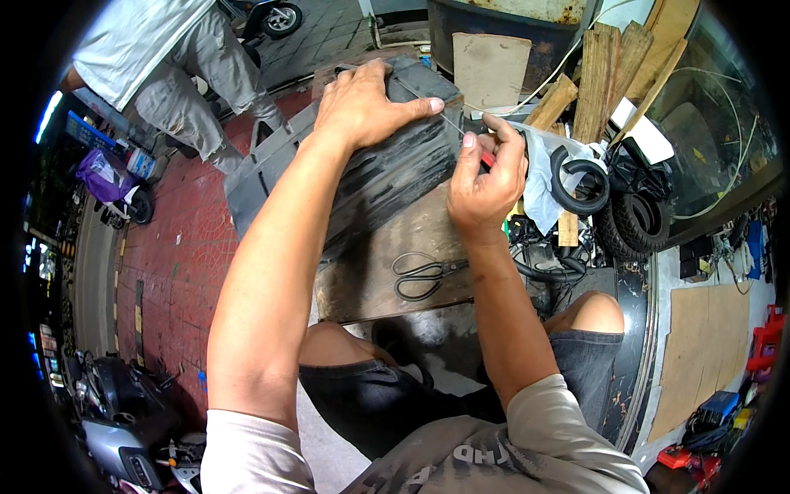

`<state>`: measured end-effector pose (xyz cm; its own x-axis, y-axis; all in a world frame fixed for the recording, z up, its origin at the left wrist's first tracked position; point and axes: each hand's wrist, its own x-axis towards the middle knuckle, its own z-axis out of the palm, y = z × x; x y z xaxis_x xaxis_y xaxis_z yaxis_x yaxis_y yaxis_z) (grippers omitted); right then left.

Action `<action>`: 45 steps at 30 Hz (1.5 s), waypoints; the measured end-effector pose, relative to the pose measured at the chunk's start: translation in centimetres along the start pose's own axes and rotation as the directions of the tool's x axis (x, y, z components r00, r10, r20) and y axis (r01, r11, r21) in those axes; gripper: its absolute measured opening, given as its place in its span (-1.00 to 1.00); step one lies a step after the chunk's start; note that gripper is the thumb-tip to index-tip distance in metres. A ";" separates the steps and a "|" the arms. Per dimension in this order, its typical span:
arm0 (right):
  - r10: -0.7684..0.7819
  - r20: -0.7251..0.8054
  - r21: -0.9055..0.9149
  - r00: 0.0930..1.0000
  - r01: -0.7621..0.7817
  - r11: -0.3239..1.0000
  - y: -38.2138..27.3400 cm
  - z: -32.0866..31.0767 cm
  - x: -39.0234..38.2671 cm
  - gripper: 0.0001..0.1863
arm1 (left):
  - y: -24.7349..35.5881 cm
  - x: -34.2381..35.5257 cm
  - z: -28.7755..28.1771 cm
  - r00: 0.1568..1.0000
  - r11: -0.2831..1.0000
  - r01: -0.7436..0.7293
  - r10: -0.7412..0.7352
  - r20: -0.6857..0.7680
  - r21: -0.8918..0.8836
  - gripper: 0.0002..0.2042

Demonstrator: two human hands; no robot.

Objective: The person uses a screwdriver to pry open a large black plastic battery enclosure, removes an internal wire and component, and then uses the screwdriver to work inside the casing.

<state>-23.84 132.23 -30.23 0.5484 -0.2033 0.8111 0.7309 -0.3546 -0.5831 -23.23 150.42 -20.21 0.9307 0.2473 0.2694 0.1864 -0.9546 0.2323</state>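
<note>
A dark grey plastic casing [370,177], scuffed and streaked with black, rests tilted on a low wooden bench [354,288] in front of me. My left hand [360,105] lies on its upper side with the fingers spread, the thumb stretched toward the casing's right edge. Closed in my right hand [491,174] is a thin-shafted screwdriver with a red handle [487,158]. Its shaft slants up and left, passing by my left thumb over the casing; where the tip ends is hard to make out. Black-handled scissors [424,276] lie on the bench, partly covered by my right forearm.
Black tyres [638,222], a black ring-shaped tube [580,181], a pale plastic bag [543,177] and wood planks [597,82] crowd the right side. A person in grey trousers [193,90] stands at the far left. A parked scooter [123,428] is at the lower left.
</note>
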 end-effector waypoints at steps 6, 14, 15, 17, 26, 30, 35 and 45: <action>0.038 0.003 0.071 0.999 -0.038 0.997 -0.4 0.0 0.0 -0.70 | -0.3 0.1 0.1 1.000 1.000 -0.003 0.003 -0.006 -0.002 0.14; 0.022 -0.022 0.087 1.000 -0.020 0.996 -0.2 0.3 -0.3 -0.67 | -0.1 0.0 0.0 1.000 1.000 0.011 -0.011 -0.003 -0.016 0.15; 0.058 -0.007 0.131 0.998 -0.057 0.990 -0.2 0.3 -0.6 -0.65 | -0.1 0.0 0.0 1.000 1.000 0.012 -0.012 -0.001 -0.013 0.15; 0.063 0.003 0.110 0.998 -0.063 0.992 -0.3 0.2 -0.7 -0.68 | -0.1 -0.1 0.0 1.000 1.000 0.016 -0.016 -0.002 -0.010 0.15; 0.214 0.116 0.083 0.970 -0.224 0.971 -0.4 -0.6 0.1 -0.73 | 0.2 -0.3 -0.4 1.000 1.000 -0.001 0.001 -0.001 -0.004 0.15; 0.070 0.002 0.131 0.998 -0.070 0.989 -0.2 0.0 -0.1 -0.72 | 0.4 -0.3 -0.3 1.000 1.000 -0.020 0.020 -0.020 -0.002 0.17; 0.123 0.035 0.134 0.992 -0.126 0.983 -0.4 -0.2 0.2 -0.75 | 0.1 -0.3 -0.1 0.999 1.000 -0.018 0.018 -0.038 -0.001 0.20; 0.464 0.315 0.067 0.828 -0.507 0.859 0.4 -3.0 -0.8 -0.57 | 0.1 -0.2 0.0 0.999 1.000 -0.018 0.018 -0.032 0.000 0.19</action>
<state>-25.26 129.50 -30.97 0.9212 -0.0458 0.3863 0.3770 -0.1403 -0.9155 -23.43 150.30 -20.28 0.9233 0.2350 0.3039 0.1693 -0.9590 0.2271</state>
